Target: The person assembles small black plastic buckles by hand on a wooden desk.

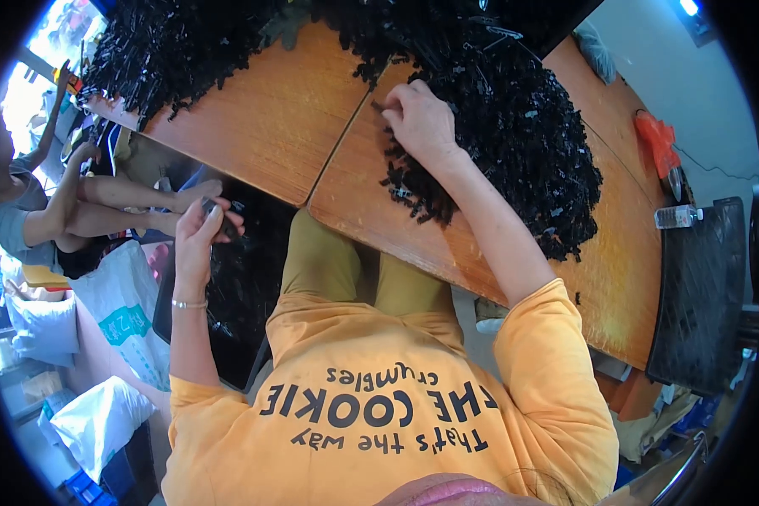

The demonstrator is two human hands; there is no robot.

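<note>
A large heap of small black parts covers much of the wooden table. At its left edge my right hand is closed, and a small black piece shows at its fingertips. My left hand is off the table's front edge, over a black bin beside my legs. Its fingers are curled round a small dark piece; the exact kind of these parts is too small to make out.
Another black heap lies at the far left. A co-worker sits to the left, near white sacks. On the right are a red plastic bag, a clear bottle and a black mesh chair back.
</note>
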